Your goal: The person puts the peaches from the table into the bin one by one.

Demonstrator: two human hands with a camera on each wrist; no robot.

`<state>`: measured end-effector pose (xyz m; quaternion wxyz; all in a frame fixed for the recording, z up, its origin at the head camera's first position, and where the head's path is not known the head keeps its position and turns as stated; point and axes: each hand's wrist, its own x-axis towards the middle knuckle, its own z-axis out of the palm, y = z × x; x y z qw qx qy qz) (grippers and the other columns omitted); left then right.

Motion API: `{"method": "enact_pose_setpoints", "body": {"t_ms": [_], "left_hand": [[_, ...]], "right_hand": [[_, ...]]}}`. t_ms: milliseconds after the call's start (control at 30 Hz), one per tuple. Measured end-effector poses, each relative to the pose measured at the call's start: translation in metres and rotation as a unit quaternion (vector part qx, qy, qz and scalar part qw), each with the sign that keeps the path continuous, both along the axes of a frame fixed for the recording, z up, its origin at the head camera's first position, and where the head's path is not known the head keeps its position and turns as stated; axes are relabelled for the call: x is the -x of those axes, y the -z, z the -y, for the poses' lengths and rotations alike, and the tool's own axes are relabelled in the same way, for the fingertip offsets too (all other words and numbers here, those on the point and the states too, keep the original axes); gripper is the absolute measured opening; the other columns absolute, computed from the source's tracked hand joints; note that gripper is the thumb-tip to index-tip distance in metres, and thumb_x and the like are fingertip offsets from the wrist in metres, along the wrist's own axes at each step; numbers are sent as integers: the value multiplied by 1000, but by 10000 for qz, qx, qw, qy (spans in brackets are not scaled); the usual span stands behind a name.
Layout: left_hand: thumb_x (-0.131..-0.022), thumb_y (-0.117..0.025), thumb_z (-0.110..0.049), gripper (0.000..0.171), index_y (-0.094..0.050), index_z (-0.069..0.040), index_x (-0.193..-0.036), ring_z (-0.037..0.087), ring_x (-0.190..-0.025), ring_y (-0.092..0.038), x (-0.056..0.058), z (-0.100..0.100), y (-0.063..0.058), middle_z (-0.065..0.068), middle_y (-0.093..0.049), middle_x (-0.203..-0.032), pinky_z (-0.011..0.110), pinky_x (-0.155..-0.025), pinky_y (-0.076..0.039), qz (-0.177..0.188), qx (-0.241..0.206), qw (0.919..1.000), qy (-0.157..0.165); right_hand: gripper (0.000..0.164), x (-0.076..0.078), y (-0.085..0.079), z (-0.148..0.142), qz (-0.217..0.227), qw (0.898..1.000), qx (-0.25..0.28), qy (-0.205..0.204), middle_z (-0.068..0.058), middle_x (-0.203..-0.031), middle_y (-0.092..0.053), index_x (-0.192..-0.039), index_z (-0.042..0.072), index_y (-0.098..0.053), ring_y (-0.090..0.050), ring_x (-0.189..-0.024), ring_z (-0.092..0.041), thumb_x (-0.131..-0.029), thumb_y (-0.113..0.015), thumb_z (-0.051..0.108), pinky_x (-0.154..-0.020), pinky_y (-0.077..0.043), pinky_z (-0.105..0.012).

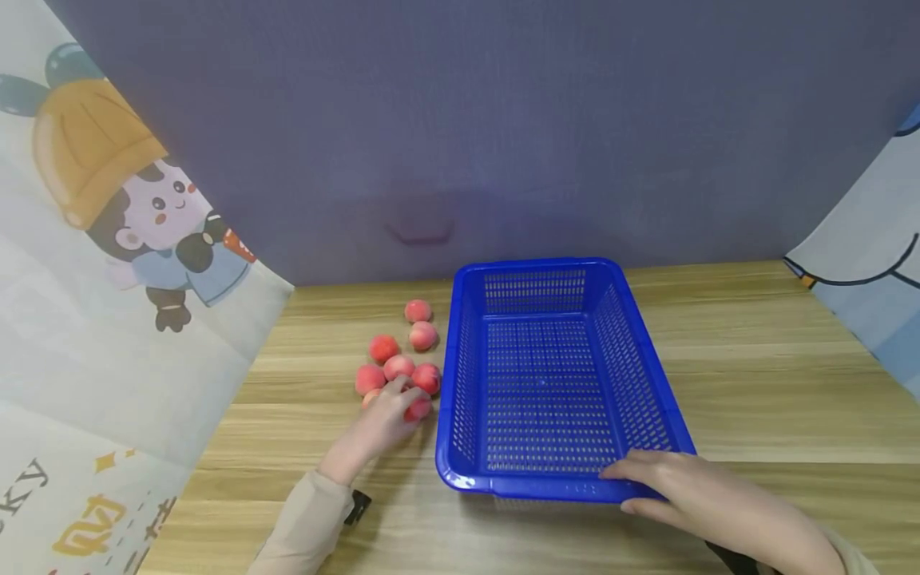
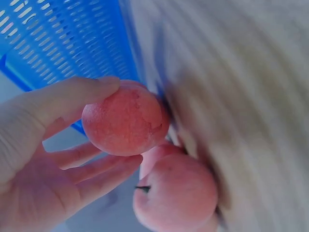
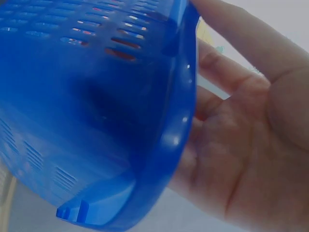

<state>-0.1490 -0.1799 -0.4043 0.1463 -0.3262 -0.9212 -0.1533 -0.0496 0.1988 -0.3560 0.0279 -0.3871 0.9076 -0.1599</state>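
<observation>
My left hand (image 1: pixel 386 415) is at the near end of a group of peaches, beside the basket's left wall. Thumb and fingers pinch one pinkish-red peach (image 2: pixel 126 120), seen from close up in the left wrist view. Just below it there lies another peach (image 2: pixel 181 193) with a short dark stem. The blue plastic basket (image 1: pixel 532 485) has slotted walls and bottom, and nothing lies inside. At its near right corner my right hand (image 1: pixel 683 489) grips the rim, with fingers over the edge and the thumb on the outer side.
Several more peaches, among them a red one (image 1: pixel 384 348) and a paler one (image 1: pixel 422 335), lie left of the basket on the wood-grain table (image 1: pixel 287 447). A dark grey-blue panel (image 1: pixel 503 144) stands behind. Printed cartoon sheets (image 1: pixel 93 319) flank the table.
</observation>
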Motion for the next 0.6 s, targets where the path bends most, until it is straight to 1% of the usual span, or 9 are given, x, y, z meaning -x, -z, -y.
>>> {"method": "enact_pose_setpoints", "body": {"t_ms": [133, 233, 300, 367, 467, 500, 567, 600], "left_hand": [[-63, -72, -5, 26, -64, -7, -87, 23, -78, -54, 1, 2, -8, 10, -52, -89, 35, -64, -49, -76, -131, 9997, 182], [-62, -70, 1, 27, -64, -4, -88, 20, -76, -51, 3, 3, -17, 9, -48, -89, 29, -64, -49, 47, -253, 9989, 404], [-61, -69, 3, 28, -64, -1, -89, 20, -76, -51, 5, 3, -27, 10, -48, -90, 28, -65, -49, 180, -266, 9985, 447], [-61, -69, 3, 31, -63, 0, -91, 21, -78, -52, 6, 3, -39, 11, -49, -91, 30, -67, -49, 345, -199, 9984, 398], [-63, -71, 0, 32, -63, -1, -94, 21, -77, -53, 11, 1, -58, 11, -51, -91, 31, -68, -48, 624, -63, 9975, 331], [-64, -72, -1, 31, -63, -2, -94, 21, -78, -53, 14, 0, -64, 11, -52, -91, 32, -68, -48, 668, -13, 9971, 356], [-65, -72, -4, 30, -63, -4, -94, 22, -77, -53, 20, -4, -75, 12, -53, -91, 32, -67, -48, 598, 28, 9969, 511], [-66, -72, -4, 30, -63, -5, -95, 23, -78, -54, 23, -6, -81, 14, -53, -93, 32, -67, -48, 609, 47, 9965, 579]], "right_hand": [[29, 0, -1, 0, 104, 9999, -43, 17, 4, -99, -62, -107, 17, -60, -59, -90, -19, -85, -54, 35, -69, -50, -37], [30, 0, -2, 1, 261, 9995, -136, 79, 3, -101, -62, -107, 17, -60, -59, -92, -21, -85, -52, 37, -71, -49, -39], [31, 0, -3, 1, 292, 9994, -181, 103, 3, -102, -62, -107, 18, -60, -59, -93, -21, -86, -52, 37, -72, -49, -39], [31, 1, -3, 2, 324, 9992, -219, 125, 3, -102, -62, -107, 18, -60, -59, -93, -22, -85, -52, 38, -72, -49, -39], [32, 0, -3, 3, 405, 9987, -264, 167, 2, -103, -62, -108, 19, -60, -59, -93, -22, -85, -51, 39, -72, -49, -40], [32, 0, -3, 3, 429, 9985, -277, 184, 2, -103, -62, -108, 19, -60, -59, -94, -23, -85, -51, 40, -73, -48, -40], [32, 0, -3, 3, 390, 9987, -272, 180, 1, -103, -62, -108, 18, -60, -59, -93, -24, -85, -52, 39, -72, -49, -40], [32, 0, -3, 3, 474, 9983, -277, 211, 0, -103, -62, -108, 18, -60, -59, -94, -26, -85, -52, 39, -73, -48, -41]]}}
